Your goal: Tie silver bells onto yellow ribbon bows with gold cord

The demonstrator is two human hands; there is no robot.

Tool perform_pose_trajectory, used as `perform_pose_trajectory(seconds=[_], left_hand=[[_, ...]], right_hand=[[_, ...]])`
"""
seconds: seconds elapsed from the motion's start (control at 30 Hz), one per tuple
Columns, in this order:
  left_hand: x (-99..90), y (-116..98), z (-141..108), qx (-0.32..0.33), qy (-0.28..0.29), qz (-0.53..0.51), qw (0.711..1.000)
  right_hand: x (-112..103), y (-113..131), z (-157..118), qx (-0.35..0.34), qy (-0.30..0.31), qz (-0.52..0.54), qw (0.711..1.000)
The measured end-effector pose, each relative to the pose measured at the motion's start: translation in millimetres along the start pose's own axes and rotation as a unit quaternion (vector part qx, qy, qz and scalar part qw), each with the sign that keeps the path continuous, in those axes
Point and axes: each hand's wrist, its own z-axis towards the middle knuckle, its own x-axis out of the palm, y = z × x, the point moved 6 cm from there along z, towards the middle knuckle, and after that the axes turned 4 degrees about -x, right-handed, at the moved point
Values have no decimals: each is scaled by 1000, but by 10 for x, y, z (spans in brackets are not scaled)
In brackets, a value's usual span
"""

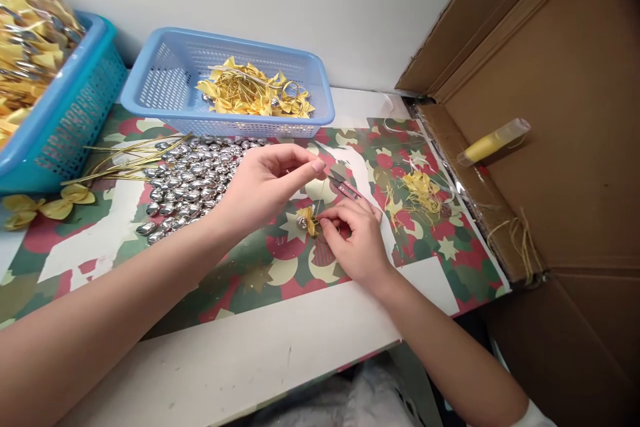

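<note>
My left hand (267, 187) is raised over the table, thumb and forefinger pinched on the upper end of a thin gold cord (320, 200). The cord runs down to a small yellow ribbon bow (311, 220) with a silver bead (302, 221) at its side. My right hand (357, 237) rests low beside the bow, its thumb and fingertips closed at the bow's right edge. Red-handled thread snips (345, 188) point up and left just beyond the right fingers. Their handle end is partly covered, and I cannot tell whether the hand touches them.
Many silver beads (193, 180) and gold cords (130, 157) lie left. A blue basket (225, 121) of yellow bows stands behind; another basket (75, 127) is far left. Cord scraps (423, 190) lie right, by a cardboard wall (550, 113) bearing a yellow tube (493, 143).
</note>
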Motion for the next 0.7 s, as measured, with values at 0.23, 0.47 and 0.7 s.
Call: perform_pose_trajectory(seconds=[0.23, 0.47, 0.7], left_hand=[[28, -39, 0, 22, 22, 9, 999], [67, 35, 7, 13, 56, -2, 998], [118, 114, 23, 0, 72, 3, 997]], right_hand=[[18, 0, 1, -2, 7, 0, 1000], [-23, 8, 6, 5, -12, 12, 1000], [-12, 3, 25, 28, -37, 10, 999]])
